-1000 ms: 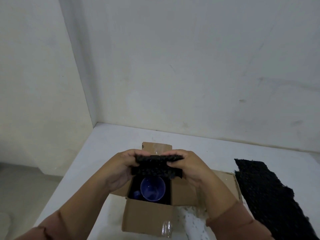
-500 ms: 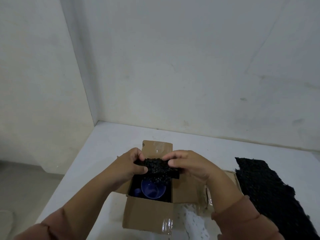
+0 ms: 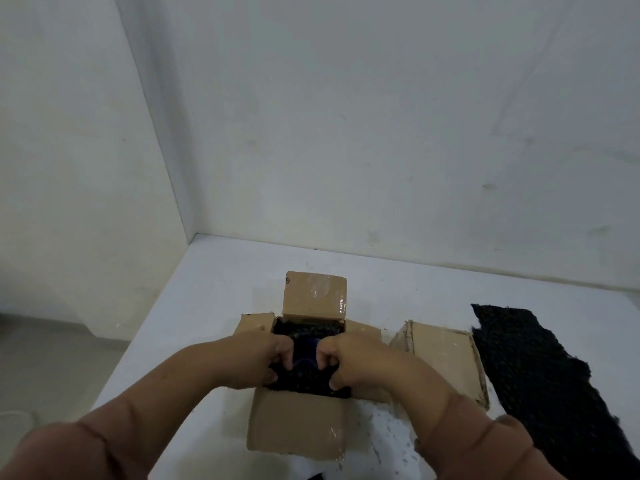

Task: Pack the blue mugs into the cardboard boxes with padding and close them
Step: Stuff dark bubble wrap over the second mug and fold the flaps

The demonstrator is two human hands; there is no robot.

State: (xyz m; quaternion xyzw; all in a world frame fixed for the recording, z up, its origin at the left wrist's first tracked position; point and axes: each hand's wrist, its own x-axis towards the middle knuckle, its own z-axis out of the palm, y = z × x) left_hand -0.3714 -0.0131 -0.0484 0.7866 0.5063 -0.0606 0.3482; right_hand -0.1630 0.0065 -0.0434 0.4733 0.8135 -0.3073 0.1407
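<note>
An open cardboard box (image 3: 298,431) stands on the white table with its flaps spread out. Black padding (image 3: 304,377) lines and fills its inside. A small part of the blue mug (image 3: 304,344) shows between my hands, deep in the box. My left hand (image 3: 268,356) and my right hand (image 3: 341,358) are both down inside the box, fingers curled on the black padding and pressed against it on either side of the mug. Most of the mug is hidden by hands and padding.
A large sheet of black padding (image 3: 540,372) lies on the table to the right. The box's right flap (image 3: 445,356) lies flat beside it. White walls close the table at the back and left; the table's left edge (image 3: 145,327) drops to the floor.
My hands held a folded piece of black padding above the box; now they have gone down into the box with it, covering most of the mug.
</note>
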